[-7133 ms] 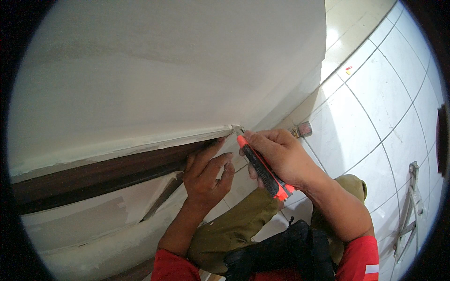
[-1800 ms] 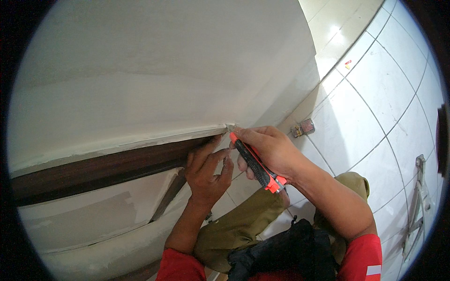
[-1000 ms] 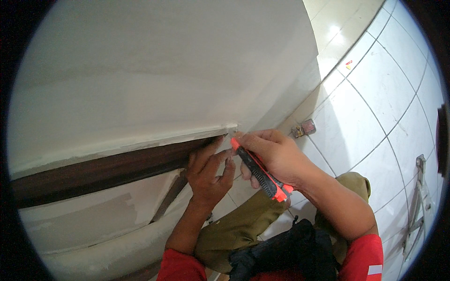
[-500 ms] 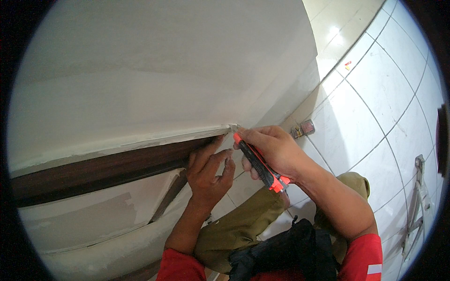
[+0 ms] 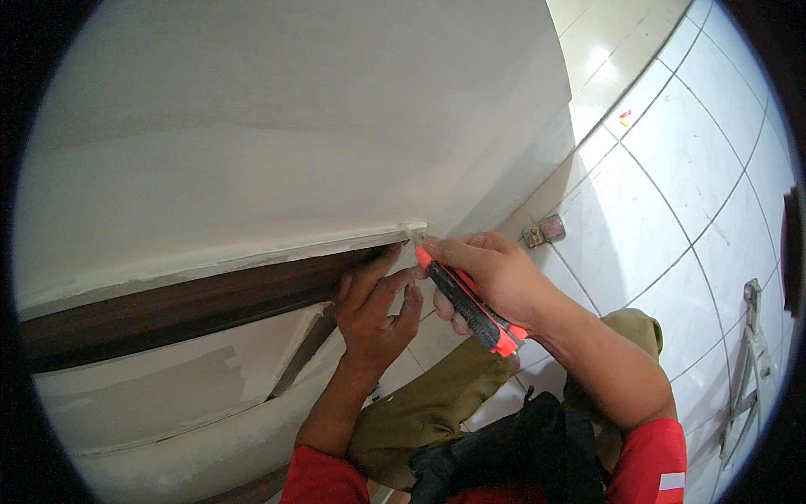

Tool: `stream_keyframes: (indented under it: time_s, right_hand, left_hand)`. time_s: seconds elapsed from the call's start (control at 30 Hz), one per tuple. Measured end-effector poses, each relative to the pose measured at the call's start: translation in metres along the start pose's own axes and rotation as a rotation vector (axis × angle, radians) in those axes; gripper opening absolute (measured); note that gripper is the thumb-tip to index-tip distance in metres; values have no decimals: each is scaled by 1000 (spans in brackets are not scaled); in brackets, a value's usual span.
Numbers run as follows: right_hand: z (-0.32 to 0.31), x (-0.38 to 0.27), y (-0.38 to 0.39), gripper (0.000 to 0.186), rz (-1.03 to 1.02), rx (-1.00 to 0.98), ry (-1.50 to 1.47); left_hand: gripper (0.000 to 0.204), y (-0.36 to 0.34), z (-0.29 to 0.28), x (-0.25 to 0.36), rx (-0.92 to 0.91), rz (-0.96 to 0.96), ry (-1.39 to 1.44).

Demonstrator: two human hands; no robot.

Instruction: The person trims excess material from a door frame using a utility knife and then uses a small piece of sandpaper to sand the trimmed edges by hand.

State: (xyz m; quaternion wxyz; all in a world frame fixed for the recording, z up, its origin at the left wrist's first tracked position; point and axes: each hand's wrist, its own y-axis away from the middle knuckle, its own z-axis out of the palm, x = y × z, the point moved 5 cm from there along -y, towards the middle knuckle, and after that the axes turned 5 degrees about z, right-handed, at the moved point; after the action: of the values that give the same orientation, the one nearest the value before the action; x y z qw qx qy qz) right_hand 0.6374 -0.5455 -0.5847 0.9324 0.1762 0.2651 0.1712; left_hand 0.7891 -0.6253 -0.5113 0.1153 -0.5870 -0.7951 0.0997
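My right hand is wrapped round a red and black utility knife. The knife's tip end is at the right end of a pale, putty-smeared edge along the wall. Just left of it, my left hand has its fingers bent and apart, holding nothing I can see. Its index fingertip reaches up to the underside of that edge, near the end of a dark brown wooden strip. The contact between blade and edge is too small to make out.
A grey-white wall rises beyond the edge. On the white tiled floor lie a small reddish block-like object and a red and yellow scrap. A metal frame, perhaps a ladder, is at the right.
My right hand has shifted slightly down, and the knife's rear end has swung a little to the lower right. My left hand has hardly moved.
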Motion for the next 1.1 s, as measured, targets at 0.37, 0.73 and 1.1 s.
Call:
stream_keyframes:
  time_s: [0.37, 0.73, 1.1]
  right_hand:
    - [-30, 0, 1, 44, -308, 256, 365]
    - [-24, 3, 1, 36, -479, 272, 503]
    - [-24, 3, -2, 30, -508, 293, 500]
  left_hand:
    - [24, -3, -1, 1, 12, -11, -5]
    - [26, -4, 0, 2, -18, -58, 5]
    - [23, -5, -1, 3, -1, -12, -13]
